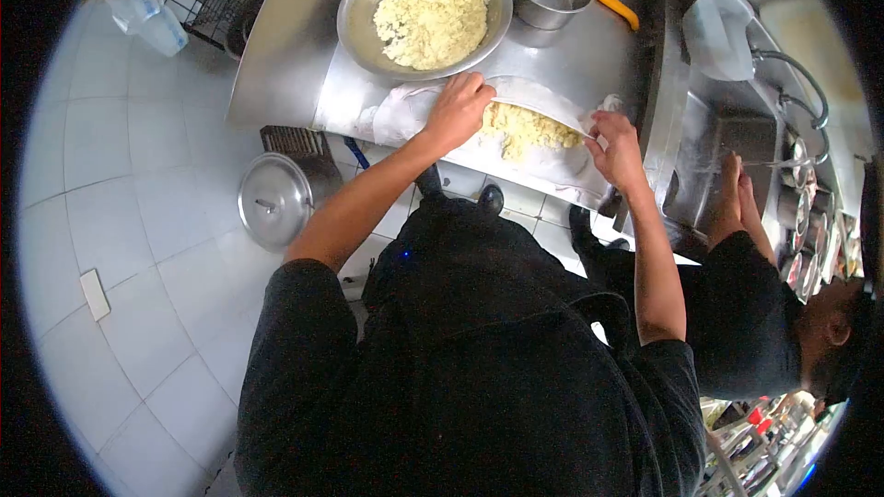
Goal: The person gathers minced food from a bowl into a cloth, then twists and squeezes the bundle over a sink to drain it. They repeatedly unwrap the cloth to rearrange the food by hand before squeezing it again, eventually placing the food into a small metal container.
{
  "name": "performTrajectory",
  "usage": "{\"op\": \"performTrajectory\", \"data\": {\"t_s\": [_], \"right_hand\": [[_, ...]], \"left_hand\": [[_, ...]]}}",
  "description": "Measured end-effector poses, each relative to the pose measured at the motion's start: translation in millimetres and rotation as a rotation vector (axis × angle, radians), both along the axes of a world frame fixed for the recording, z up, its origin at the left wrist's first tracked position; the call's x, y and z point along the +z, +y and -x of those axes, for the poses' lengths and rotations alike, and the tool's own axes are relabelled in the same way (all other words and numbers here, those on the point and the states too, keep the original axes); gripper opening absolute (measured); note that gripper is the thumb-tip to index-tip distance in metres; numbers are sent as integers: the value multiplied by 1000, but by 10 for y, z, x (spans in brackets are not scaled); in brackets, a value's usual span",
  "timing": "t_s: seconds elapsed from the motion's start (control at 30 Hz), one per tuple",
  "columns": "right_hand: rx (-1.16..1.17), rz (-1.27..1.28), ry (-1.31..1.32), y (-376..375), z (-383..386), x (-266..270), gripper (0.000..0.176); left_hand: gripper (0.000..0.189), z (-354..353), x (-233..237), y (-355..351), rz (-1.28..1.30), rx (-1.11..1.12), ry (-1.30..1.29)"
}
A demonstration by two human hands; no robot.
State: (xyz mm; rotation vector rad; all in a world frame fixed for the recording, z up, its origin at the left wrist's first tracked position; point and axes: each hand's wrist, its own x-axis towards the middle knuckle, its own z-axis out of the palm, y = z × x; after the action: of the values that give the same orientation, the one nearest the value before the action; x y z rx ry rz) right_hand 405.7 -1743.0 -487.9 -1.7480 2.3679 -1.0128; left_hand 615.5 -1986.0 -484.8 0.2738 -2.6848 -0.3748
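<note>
Black cloth garment (460, 368) is seen at lower centre; at upper centre, a thin white cloth (401, 112) is clamped along its edge by the fingers of left hand (453, 115) and right hand (619, 155), seemingly so crumbly yellow food (525, 132) is kept within its fold.

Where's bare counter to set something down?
Steel counter: left of the big bowl, out to the edge; also between small pot, yellow handle, sink and cloth. Crowded: the near edge, with cloth, crumbly yellow food, left hand and right hand.

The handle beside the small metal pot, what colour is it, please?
Yellow-orange; the handle shows best in the head view.
</note>
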Motion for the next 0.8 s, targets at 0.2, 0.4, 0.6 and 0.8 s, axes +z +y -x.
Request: {"op": "performTrajectory", "data": {"t_s": [0.2, 0.4, 0.6, 0.8], "right_hand": [[-36, -65, -114, 100, 16, -102, 14], [42, -30, 29, 246, -315, -202, 20], [224, -251, 19, 444, -568, -454, 35], [246, -235, -10, 406, -682, -392, 29]], "left_hand": [[17, -52, 175, -21, -77, -31, 30], [16, -282, 228, -16, -184, -82, -102], [26, -622, 36, 85, -50, -387, -189], [23, -581, 19, 204, -225, -182, -74]]}}
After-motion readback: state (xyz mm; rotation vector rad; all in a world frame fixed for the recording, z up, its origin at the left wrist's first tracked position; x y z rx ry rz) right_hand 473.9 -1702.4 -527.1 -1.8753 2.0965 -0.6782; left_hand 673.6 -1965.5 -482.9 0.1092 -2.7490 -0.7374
